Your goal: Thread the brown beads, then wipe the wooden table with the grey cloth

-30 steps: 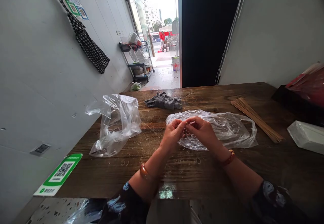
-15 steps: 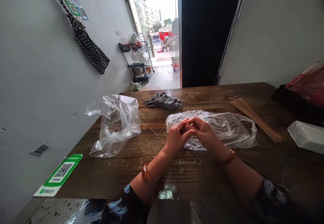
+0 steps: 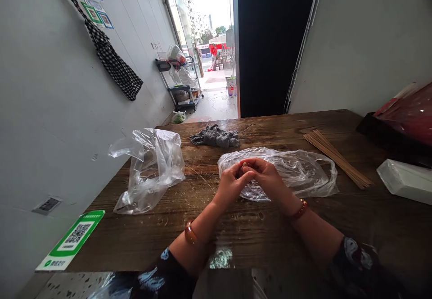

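Observation:
My left hand (image 3: 230, 184) and my right hand (image 3: 269, 177) meet at the fingertips above the near left part of a clear plastic bag (image 3: 297, 168). Both are closed, fingers curled and thumbs touching. A tiny yellowish thing (image 3: 245, 165) shows between the fingertips; it is too small to name, and the fingers hide most of it. The bag lies crumpled on the dark wooden table (image 3: 256, 236), its loop handle toward the right. Another clear plastic bag (image 3: 151, 168) stands loosely to the left of my hands.
Behind my hands lies a grey cloth (image 3: 215, 136). Thin brown sticks (image 3: 337, 157) lie at the right, near a white packet (image 3: 405, 179) and a red bag (image 3: 410, 114). A green QR code card (image 3: 72, 240) is at the table's left edge. Beyond stands a shelf cart (image 3: 182, 83) by the doorway.
My fingers have shifted slightly, and the tiny yellowish thing between them now shows more clearly. The whole view has moved a little; the bags, cloth and sticks lie as before.

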`<state>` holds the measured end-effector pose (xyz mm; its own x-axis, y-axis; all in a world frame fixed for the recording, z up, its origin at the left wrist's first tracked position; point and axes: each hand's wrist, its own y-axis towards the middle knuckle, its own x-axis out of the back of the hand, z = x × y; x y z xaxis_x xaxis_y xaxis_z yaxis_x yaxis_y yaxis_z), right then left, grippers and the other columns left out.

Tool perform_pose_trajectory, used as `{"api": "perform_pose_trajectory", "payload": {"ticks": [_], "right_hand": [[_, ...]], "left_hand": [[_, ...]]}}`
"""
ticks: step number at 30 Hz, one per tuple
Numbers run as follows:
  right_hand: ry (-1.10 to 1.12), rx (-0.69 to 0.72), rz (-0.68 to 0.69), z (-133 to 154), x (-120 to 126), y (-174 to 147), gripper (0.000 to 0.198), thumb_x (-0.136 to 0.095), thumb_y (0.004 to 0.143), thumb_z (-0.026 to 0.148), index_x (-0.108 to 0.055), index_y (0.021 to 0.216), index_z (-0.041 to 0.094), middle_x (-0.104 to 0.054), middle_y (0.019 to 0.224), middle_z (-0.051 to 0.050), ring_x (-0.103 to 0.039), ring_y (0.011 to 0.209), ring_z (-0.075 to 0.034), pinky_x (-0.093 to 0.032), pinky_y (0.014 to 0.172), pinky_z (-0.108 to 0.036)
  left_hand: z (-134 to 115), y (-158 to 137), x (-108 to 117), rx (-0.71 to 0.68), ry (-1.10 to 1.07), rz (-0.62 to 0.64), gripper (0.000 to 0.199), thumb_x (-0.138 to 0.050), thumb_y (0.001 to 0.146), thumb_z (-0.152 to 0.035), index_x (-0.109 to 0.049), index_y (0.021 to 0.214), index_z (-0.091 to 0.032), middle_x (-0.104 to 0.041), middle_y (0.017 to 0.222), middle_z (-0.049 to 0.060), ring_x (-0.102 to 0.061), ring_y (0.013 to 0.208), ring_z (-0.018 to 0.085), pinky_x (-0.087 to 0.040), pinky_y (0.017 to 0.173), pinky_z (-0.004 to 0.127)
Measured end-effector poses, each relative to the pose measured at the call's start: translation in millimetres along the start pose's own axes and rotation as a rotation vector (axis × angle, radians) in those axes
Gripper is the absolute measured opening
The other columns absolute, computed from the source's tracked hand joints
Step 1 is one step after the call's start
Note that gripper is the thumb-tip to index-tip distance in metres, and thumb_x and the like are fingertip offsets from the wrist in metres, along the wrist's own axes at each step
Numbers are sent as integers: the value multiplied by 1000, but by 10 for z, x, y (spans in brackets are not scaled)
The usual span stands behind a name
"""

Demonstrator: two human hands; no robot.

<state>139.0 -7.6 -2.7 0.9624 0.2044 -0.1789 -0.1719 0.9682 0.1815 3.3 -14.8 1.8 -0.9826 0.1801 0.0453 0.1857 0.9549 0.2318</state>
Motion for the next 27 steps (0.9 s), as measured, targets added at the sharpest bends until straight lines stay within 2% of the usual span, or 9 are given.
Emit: {"api": "perform_pose_trajectory", "payload": {"ticks": [3, 6, 11, 15, 19, 24, 27], "right_hand": [[28, 16, 52, 15, 27, 18, 43, -80, 70, 45, -67, 103, 22, -69, 85, -1, -65, 74, -15, -55, 66, -29], [74, 29, 121, 15, 56, 63, 47, -80, 70, 46, -64, 107, 22, -66, 84, 1, -65, 71, -13, -55, 64, -27], [44, 12, 118, -19, 57, 129, 48, -80, 67, 52, -63, 97, 20, -64, 74, 3, -62, 61, -12, -55, 59, -27], [-99, 67, 72, -48, 24, 96, 41, -74, 74, 53, -64, 94, 18, -67, 78, 0, -62, 61, -12, -54, 59, -27], [-213, 122, 41, -60, 23, 53, 30, -69, 79, 47, -63, 90, 20, -69, 79, -1, -63, 65, -13, -54, 60, -27], [-290, 156, 21, -53, 39, 20, 21, -67, 80, 39, -63, 88, 21, -69, 75, 0, -63, 65, -14, -54, 59, -27], [-270, 132, 4, -70, 39, 31, 23, -69, 78, 40, -64, 88, 21, -69, 75, 0, -64, 65, -14, -54, 59, -27]], "left_hand": [[-24, 21, -3, 57, -86, 36, 39, -70, 76, -47, -74, 98, -15, -69, 78, 5, -57, 63, 16, -44, 57, 25], [-22, 70, 23, 76, -49, 39, 43, -70, 75, -47, -73, 105, -17, -70, 82, 5, -58, 65, 16, -45, 58, 25], [29, 129, 70, 70, 43, 26, 45, -69, 75, -46, -72, 107, -14, -66, 71, 2, -54, 60, 15, -44, 56, 25], [61, 94, 57, 62, 10, 14, 44, -70, 75, -46, -73, 103, -14, -67, 75, 3, -54, 62, 14, -44, 58, 25], [130, 75, 35, 39, 37, -29, 37, -71, 75, -44, -75, 99, -16, -59, 63, 0, -48, 58, 14, -40, 53, 24], [167, 55, 17, 50, 12, -63, 32, -72, 74, -42, -76, 94, -18, -61, 67, 1, -50, 61, 15, -41, 55, 25], [129, 59, 15, 58, 7, -56, 32, -72, 73, -44, -75, 88, -17, -60, 63, 1, -50, 58, 14, -41, 54, 25]]}}
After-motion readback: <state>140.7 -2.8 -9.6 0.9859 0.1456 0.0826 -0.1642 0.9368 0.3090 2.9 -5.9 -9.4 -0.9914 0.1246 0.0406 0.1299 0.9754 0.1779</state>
